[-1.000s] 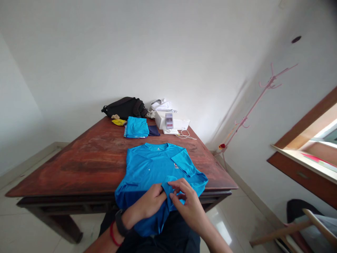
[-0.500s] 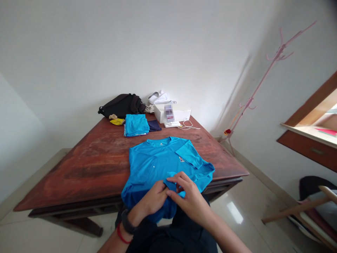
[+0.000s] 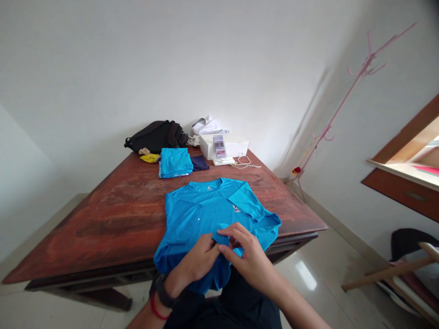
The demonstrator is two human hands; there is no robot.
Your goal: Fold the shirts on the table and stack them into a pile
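Observation:
A blue T-shirt [image 3: 216, 205] lies on the table with its collar at the far side and its lower part hanging over the near edge. A small logo shows on its chest, and its sleeves lie folded inward over the front. Close together at the near edge, my left hand [image 3: 202, 258] and my right hand [image 3: 245, 246] both pinch a raised bit of the shirt's fabric. The left fingertips are partly hidden behind the right hand. A dark band and a red cord circle my left wrist.
On the wooden table [image 3: 113, 210] stand a folded blue cloth stack [image 3: 176, 162], a dark blue cloth [image 3: 200, 163], a yellow item [image 3: 150, 158], a black bag [image 3: 151, 137] and a white box [image 3: 236, 148] with a cable. A pink coat rack [image 3: 343, 100] leans right; a wooden chair [image 3: 387, 276] stands below.
Both hands keep their pinch on the shirt at nearly the same place. The view has shifted slightly, and the hanging lower part of the shirt has moved a little.

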